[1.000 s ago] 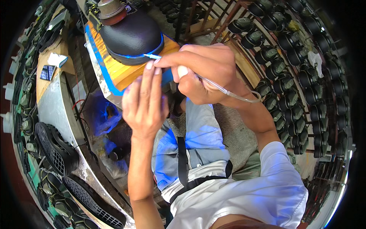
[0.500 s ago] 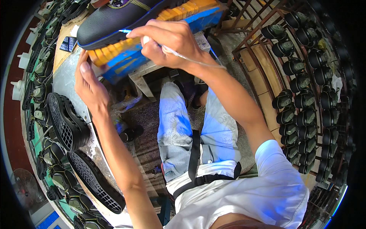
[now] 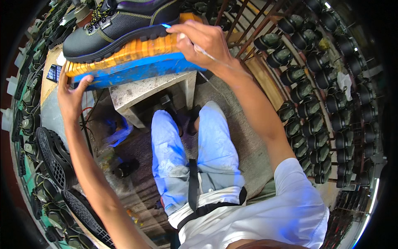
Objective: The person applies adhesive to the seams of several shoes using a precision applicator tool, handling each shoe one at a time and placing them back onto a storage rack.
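A black leather safety shoe (image 3: 120, 27) with yellow stitching lies sole-down on a ridged orange-and-blue block (image 3: 137, 68), its toe toward the left. My left hand (image 3: 72, 93) grips the block's left end below the toe, the thumb on the blue side. Pinched in my right hand (image 3: 205, 43) is a thin pen-like tool (image 3: 166, 26) with a bright bluish tip. That tip is at the upper edge of the black sole, toward the heel. A pale cord (image 3: 211, 58) trails from this hand along the wrist.
A pale worn stand (image 3: 153, 89) is under the block. Loose black soles (image 3: 56, 153) lie along the bench at left, beside a line of shoes (image 3: 31, 122). Racks full of dark shoes (image 3: 311, 103) stand on the right. A small dark patterned card (image 3: 54, 73) is near the toe.
My right hand has moved along the sole edge from the toe area toward the heel. The left hand now has its thumb against the block's side. The whole view has shifted, showing more shoe.
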A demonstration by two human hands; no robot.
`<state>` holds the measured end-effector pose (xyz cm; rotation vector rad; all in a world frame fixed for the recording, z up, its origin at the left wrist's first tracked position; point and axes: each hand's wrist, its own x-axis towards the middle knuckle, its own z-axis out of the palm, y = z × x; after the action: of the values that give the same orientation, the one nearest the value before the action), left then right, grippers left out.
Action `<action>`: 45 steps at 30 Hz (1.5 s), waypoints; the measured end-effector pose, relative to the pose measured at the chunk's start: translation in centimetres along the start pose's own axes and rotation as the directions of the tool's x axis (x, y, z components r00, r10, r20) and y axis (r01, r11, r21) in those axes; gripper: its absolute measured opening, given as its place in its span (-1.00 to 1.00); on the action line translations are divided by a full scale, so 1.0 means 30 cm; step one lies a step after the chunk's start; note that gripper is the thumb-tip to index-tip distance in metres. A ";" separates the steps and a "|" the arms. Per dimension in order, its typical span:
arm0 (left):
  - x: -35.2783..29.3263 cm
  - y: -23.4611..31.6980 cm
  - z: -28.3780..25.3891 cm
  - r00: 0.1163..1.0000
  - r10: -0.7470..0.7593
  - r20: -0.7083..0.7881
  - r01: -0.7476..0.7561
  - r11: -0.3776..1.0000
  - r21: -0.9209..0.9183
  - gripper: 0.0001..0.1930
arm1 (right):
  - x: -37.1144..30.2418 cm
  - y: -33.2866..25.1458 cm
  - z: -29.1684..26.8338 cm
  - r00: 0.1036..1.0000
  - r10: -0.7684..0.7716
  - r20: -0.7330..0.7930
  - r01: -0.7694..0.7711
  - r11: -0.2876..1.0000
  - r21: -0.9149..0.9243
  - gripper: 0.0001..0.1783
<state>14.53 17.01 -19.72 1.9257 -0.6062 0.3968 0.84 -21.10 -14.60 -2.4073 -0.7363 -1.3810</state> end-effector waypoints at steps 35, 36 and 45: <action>-0.142 -0.019 0.118 0.935 -0.201 -0.291 0.197 0.979 -0.044 -0.38 | 0.033 -0.087 0.190 0.986 -0.075 -0.146 0.075 0.997 -0.007 -0.69; -0.137 -0.017 0.116 0.929 -0.245 -0.277 0.240 0.969 -0.054 -0.37 | 0.023 -0.080 0.175 0.989 -0.061 -0.133 0.057 0.998 -0.036 -0.66; -0.016 -0.187 0.070 0.987 -0.129 -0.101 0.107 0.974 -0.200 -0.36 | -0.054 -0.022 -0.046 0.991 0.025 -0.131 -0.051 0.978 -0.200 -0.73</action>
<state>17.38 17.12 -25.01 1.7308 -0.4372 0.3551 -1.19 -21.67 -15.31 -2.4386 -0.5375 -1.6500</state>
